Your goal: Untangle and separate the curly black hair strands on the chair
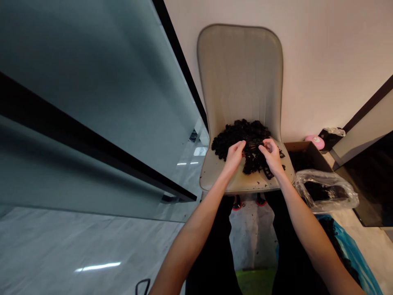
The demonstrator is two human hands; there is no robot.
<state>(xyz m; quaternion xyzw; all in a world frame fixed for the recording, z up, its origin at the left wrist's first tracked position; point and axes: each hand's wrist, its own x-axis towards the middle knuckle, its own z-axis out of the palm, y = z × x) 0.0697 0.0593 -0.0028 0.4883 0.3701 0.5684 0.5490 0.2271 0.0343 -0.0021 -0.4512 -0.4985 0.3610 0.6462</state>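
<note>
A heap of small black pieces (239,135) lies on the seat of a beige chair (239,69). My left hand (236,153) is pinched closed at the front of the heap. My right hand (270,153) also pinches, a short way to the right. Between my fingertips stretches a thin black openwork piece (253,144), which both hands appear to grip; its exact kind is too dark and small to make out. Below my hands a looser clump of black pieces (256,162) reaches toward the seat's front edge, with crumbs scattered around it.
Right of the chair stand a cardboard box (319,155) with dark contents, a clear plastic bag (327,190) and a blue bag (353,250) holding black pieces. A pink round object (315,141) sits behind. A glass panel with a black frame (123,168) runs along the left.
</note>
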